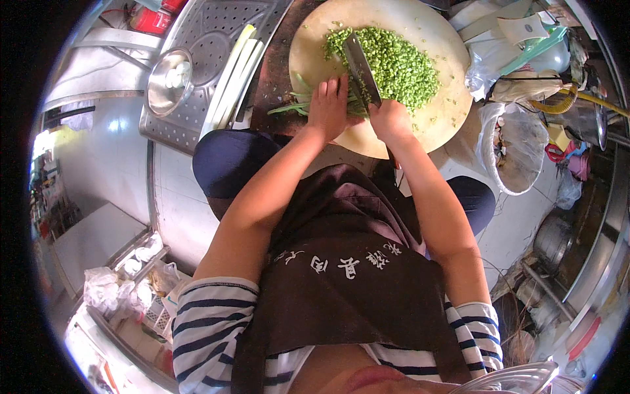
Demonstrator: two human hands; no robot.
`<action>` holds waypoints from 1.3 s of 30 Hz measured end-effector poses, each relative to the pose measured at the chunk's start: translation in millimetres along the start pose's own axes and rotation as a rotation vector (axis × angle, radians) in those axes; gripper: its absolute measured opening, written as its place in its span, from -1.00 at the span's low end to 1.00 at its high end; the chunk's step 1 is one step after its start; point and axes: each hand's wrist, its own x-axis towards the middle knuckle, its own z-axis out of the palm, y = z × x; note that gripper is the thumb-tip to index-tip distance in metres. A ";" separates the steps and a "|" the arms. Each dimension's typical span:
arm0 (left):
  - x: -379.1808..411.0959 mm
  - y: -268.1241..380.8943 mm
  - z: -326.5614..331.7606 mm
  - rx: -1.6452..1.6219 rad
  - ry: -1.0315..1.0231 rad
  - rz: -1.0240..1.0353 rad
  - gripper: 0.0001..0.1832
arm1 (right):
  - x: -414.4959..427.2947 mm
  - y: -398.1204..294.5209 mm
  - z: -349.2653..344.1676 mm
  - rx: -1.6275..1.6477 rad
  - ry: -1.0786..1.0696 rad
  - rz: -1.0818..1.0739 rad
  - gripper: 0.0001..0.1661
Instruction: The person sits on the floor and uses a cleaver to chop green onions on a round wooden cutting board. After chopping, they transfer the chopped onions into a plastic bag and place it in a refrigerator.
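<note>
My right hand is closed around the handle of a Chinese cleaver, whose broad dark blade has green bits stuck to it. Just left of the blade, my left hand presses down on a bunch of long green beans, the loose ends poking out to its left. Both hands work over a round, pale chopping block. A wide heap of finely chopped green beans covers the block's middle, mostly right of the blade. My left fingertips lie close to the blade; the bunch under the palm is partly hidden.
Left of the block, a perforated metal tray carries leek or scallion stalks and a steel bowl with white pieces inside. On the right stand a bag-lined waste bin and plastic bags. My knees flank the block's near side.
</note>
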 end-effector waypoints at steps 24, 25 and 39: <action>21.5 10.6 26.2 -0.183 0.343 -0.195 -0.82 | -24.1 -24.7 -10.6 -0.195 -0.030 0.082 -0.69; 21.3 8.8 31.3 -0.162 0.347 -0.206 -0.82 | -21.4 -24.0 -9.5 -0.166 -0.010 0.072 -0.69; 16.6 6.3 33.6 -0.236 0.350 -0.209 -0.76 | -17.0 -26.3 -9.3 -0.065 0.074 0.072 -0.63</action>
